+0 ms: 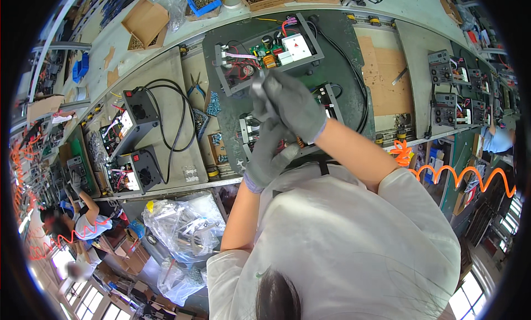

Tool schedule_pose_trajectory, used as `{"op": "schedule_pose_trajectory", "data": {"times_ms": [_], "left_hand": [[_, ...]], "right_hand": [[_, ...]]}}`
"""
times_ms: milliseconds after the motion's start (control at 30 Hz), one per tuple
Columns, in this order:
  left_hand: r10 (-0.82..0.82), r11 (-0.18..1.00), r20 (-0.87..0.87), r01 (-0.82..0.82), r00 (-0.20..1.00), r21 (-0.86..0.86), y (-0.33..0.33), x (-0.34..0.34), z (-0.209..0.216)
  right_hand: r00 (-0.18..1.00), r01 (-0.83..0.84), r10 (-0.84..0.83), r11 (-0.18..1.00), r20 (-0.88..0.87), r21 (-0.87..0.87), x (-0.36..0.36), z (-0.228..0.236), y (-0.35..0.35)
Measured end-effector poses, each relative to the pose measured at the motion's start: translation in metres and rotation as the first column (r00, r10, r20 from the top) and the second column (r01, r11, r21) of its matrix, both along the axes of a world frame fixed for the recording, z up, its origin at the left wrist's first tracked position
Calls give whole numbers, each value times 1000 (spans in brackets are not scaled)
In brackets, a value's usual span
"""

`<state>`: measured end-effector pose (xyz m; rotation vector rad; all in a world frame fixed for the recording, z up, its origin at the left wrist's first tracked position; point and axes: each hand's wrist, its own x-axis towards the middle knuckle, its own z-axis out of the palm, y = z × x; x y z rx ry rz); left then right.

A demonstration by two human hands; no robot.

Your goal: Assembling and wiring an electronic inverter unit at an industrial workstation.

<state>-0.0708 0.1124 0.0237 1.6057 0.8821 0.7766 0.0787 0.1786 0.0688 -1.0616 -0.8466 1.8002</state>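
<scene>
Both my hands wear grey gloves and meet in front of my chest. My right hand (296, 101) is closed, its fingertips bunched at a small shiny grey piece (257, 88) that is too blurred to name. Just below it, my left hand (268, 154) has curled fingers reaching up against the right, its thumb apart; what they hold is hidden. Beyond the hands lies an opened metal unit (225, 83) with a circuit board (269, 50), wires and a white cover plate (297, 46). Under my hands sits a second opened unit (332, 102), partly hidden.
Two black units (141, 112) with cables stand at left, near pliers (196, 86) and blue screws (213, 104). A blue bin (202, 0) and open carton (145, 22) lie at the back. More units (445, 109) stand at right, above an orange coiled hose (459, 173). A co-worker (88, 223) sits left.
</scene>
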Motion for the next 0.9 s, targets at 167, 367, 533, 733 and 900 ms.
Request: {"op": "schedule_pose_trajectory", "data": {"times_ms": [167, 367, 533, 733, 900], "left_hand": [[369, 926, -139, -351, 919, 137, 24, -25, -36], [639, 755, -455, -621, 620, 213, 80, -55, -86], [542, 818, -469, -566, 697, 104, 94, -55, -107], [521, 854, -375, -470, 767, 225, 96, -50, -116], [496, 867, -405, -410, 768, 284, 97, -56, -115]], "right_hand": [[867, -130, 7, 968, 499, 212, -14, -46, 90], [143, -606, 280, 783, 949, -140, -52, -99, 148], [-9, -724, 284, 659, 959, -202, -58, -121, 152], [66, -628, 366, 738, 928, -247, -66, -134, 148], [52, -631, 433, 713, 900, -306, -65, -137, 152]]}}
